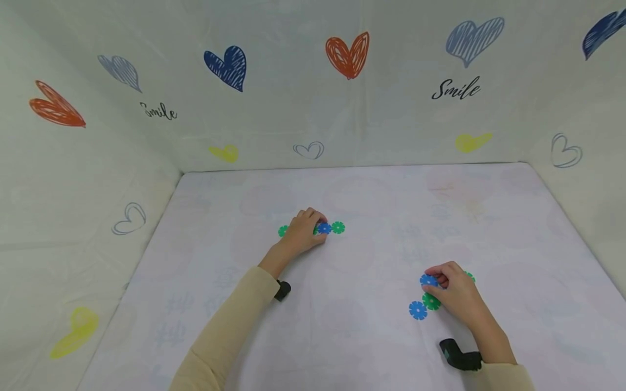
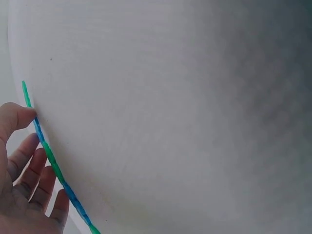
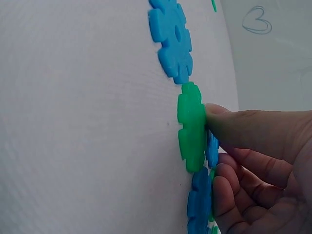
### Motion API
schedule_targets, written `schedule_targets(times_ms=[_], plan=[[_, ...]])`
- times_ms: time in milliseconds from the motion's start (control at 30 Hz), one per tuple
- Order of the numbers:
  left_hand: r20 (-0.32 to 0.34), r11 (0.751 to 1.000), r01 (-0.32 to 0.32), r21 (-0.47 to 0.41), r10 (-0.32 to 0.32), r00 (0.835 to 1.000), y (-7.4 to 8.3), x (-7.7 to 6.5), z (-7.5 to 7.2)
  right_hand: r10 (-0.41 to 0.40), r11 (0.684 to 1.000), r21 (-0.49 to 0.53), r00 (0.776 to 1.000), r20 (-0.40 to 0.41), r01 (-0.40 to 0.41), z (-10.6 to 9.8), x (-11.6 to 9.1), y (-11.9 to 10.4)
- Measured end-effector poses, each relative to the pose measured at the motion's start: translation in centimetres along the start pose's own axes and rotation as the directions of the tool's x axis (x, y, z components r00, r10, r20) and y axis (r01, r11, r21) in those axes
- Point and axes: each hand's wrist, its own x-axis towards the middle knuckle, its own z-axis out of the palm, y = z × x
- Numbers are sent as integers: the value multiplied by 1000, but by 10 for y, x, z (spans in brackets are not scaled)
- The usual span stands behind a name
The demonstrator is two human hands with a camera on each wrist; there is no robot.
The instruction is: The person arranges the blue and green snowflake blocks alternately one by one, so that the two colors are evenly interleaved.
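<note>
My left hand bends over a row of green and blue notched plastic building discs. Its thumb and a finger pinch a blue disc near the row's right end, beside a green disc. Another green disc shows left of the hand. In the left wrist view the row appears edge-on along the fingertips. My right hand pinches a blue disc. Just below it lie a green disc and a blue disc; a green disc peeks out behind the hand, which hides part of this group.
A white cloth covers the table. Pale walls printed with hearts rise at the back and both sides, including a red heart. Black wrist devices show at the left cuff and right cuff.
</note>
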Motion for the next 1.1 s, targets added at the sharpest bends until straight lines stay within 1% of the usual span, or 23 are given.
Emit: schedule_targets(times_ms=[200,467,700,933,1100], plan=[[12,1000,1,-1,-1,1000,2,0,-2,7,1000,0,1000,8,-7,-1,0,0],[34,1000,14,12,-15,999,7,4,-6,1,1000,9,1000,9,-1,-2,0,1],[45,1000,-4,23,3,999,11,12,1,11,1000,10,1000,10,-11,-1,1,2],[32,998,-23,57,21,999,18,19,7,3,1000,13,1000,-2,-3,0,1,4],[25,997,-26,77,24,999,19,21,10,18,1000,17,1000,6,-18,0,1,3]])
